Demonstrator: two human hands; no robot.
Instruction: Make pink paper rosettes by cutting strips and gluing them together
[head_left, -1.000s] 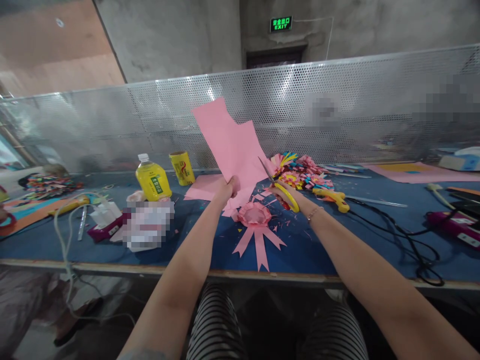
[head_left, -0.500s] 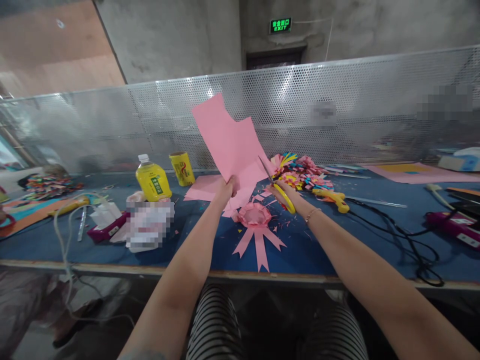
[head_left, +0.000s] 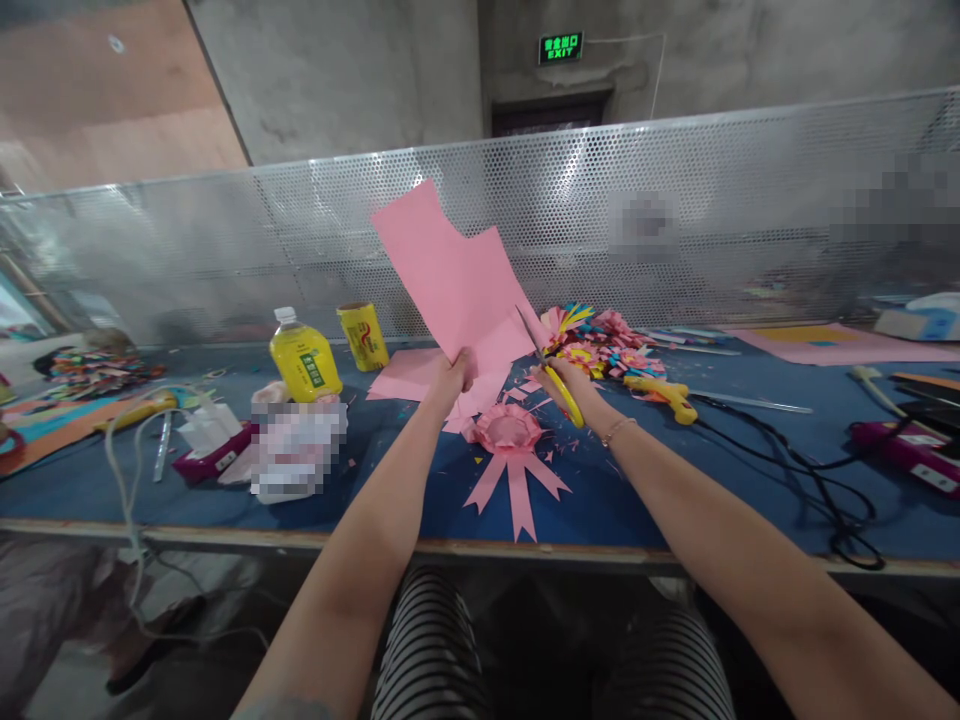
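Note:
Pinched at its lower edge by my left hand, a pink paper sheet stands up above the table, with a notch cut from its top side. My right hand is closed round the yellow handles of a pair of scissors. The blades point up and left, at the sheet's right edge. Below and between my hands lies a pink paper rosette with several forked tails. More pink paper lies flat behind my left hand.
Left stand a yellow liquid bottle and a yellow can. Colourful paper flowers are piled behind my right hand. A yellow glue gun and black cable lie right. A perforated metal screen lines the table's back.
The pink sheet has tilted slightly to the left at its top. My right hand and the scissors have shifted a little left.

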